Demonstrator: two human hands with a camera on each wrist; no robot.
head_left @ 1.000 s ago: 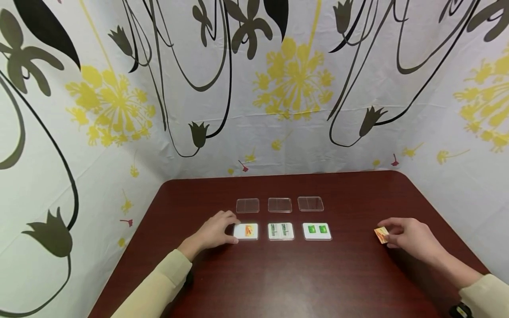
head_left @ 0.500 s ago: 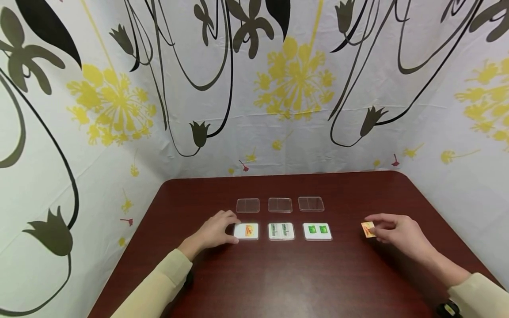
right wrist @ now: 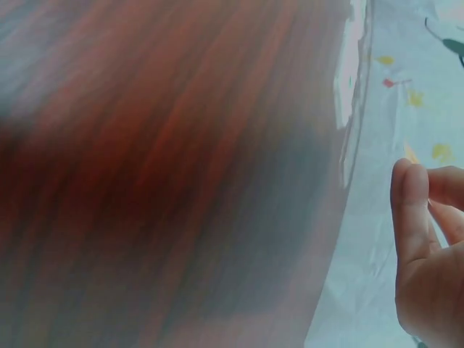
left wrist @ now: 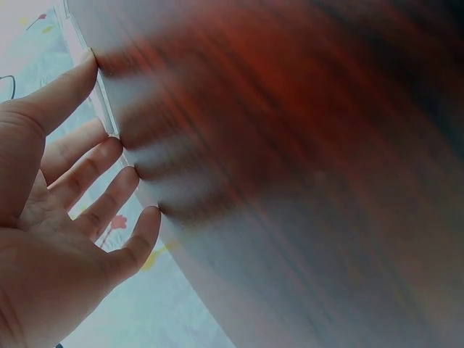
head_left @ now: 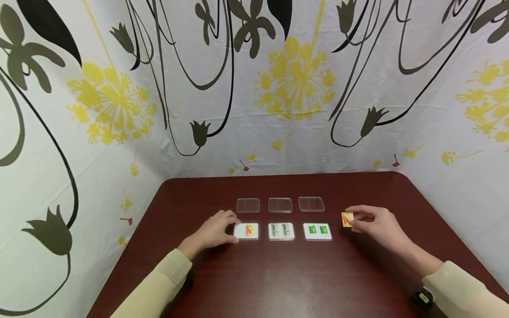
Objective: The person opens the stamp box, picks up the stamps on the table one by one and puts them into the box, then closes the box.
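My right hand (head_left: 375, 225) pinches a small orange picture card (head_left: 347, 219) between thumb and fingers, raised right of the row of cases. In the right wrist view only a thin edge of this card (right wrist: 410, 152) shows above the fingertips. At the left end of the row, my left hand (head_left: 214, 229) holds a flat clear case (head_left: 240, 231) by its left corners, thumb at the near one and index finger at the far one. A similar orange picture (head_left: 249, 230) lies on that case's right half, while its left half is white. In the left wrist view the case edge (left wrist: 109, 109) runs between thumb and index finger.
Right of the held case lie a case with two grey-green pictures (head_left: 281, 231) and another with two green pictures (head_left: 317, 231). Behind them sit three clear lids or trays (head_left: 248, 205) in a row. The dark red table (head_left: 278, 278) ends at a patterned cloth (head_left: 238, 97).
My right hand has moved left and away from me with the orange card, closer to the row of cases. My left hand has stayed at the left case.
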